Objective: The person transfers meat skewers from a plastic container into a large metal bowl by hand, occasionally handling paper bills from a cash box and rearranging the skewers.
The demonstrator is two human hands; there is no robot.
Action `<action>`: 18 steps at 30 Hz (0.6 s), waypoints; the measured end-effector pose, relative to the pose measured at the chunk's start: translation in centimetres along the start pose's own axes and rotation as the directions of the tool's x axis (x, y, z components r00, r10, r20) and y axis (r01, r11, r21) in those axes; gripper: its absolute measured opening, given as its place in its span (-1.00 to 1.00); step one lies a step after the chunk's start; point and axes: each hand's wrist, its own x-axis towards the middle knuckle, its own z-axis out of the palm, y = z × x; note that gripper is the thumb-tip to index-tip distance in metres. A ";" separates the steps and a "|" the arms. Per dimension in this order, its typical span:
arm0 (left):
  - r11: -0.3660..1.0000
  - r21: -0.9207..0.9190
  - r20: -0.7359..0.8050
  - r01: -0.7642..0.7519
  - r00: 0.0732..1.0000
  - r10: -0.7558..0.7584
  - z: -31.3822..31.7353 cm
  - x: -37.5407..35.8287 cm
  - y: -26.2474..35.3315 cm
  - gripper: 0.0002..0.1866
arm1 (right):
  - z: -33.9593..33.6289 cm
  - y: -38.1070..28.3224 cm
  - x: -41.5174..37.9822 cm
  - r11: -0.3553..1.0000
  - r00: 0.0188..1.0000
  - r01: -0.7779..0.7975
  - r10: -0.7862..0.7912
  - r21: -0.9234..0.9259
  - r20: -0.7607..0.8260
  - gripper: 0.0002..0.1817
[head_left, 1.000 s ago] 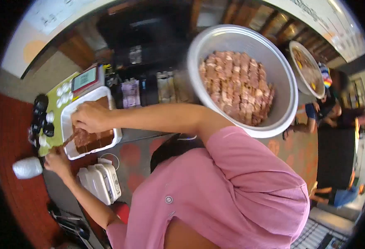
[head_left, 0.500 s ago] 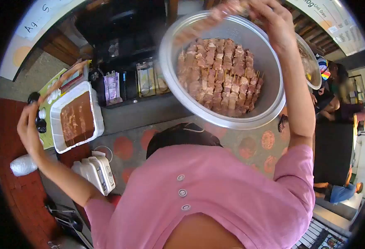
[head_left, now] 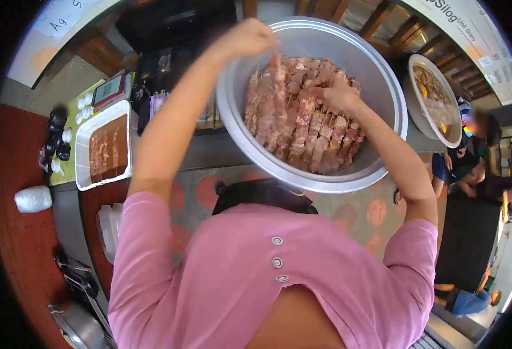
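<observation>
A large metal pot [head_left: 237,125] in front of me holds rows of raw meat skewers [head_left: 320,142]. My left hand [head_left: 251,38] is above the pot's far left rim, its fingers pinched on the top of a meat skewer [head_left: 276,87] that hangs down over the rows and is slightly blurred. Inside the pot, my right hand [head_left: 338,95] has its fingers curled down on a meat skewer [head_left: 304,116] lying on the pile; the fingertips are partly hidden. To the left stands a white tray [head_left: 81,168] with brown sauce and several skewers in it.
Beyond the white tray sits a scale with a lit display [head_left: 108,90]. A second bowl [head_left: 455,131] with meat in liquid stands right of the pot. Dark bottles [head_left: 58,136] and a plastic-wrapped bundle [head_left: 33,199] are at far left. Other people [head_left: 471,154] sit at right.
My left hand has swung from beside the white tray to above the pot, carrying a skewer. My right hand has come down from above the rim onto the skewers inside.
</observation>
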 end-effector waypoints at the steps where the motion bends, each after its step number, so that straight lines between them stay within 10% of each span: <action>1: 1.000 0.025 0.028 0.018 0.999 -0.019 1.9 1.1 -0.4 -0.74 | 0.4 1.6 1.2 0.999 0.999 -0.011 0.009 0.033 0.043 -0.83; 8: 0.896 0.410 0.241 0.171 0.927 -0.287 10.2 3.1 0.7 -0.77 | 1.1 2.8 2.5 0.996 0.990 -0.031 0.019 0.079 0.140 -0.78; 11: 0.869 0.459 -0.001 0.185 0.978 -0.208 12.8 2.7 0.0 -0.66 | 0.7 1.6 2.0 0.997 0.984 -0.070 0.062 0.042 0.165 -0.83; 13: 0.886 0.453 0.278 0.101 0.928 -0.248 13.2 3.6 -0.9 -0.60 | 0.7 1.8 2.2 0.996 0.980 -0.087 0.087 -0.009 0.177 -0.86; 18: 0.892 0.441 0.327 0.096 0.909 -0.259 13.5 3.6 -0.7 -0.59 | 0.7 1.8 2.2 0.973 0.990 0.064 -0.034 -0.223 0.135 -0.77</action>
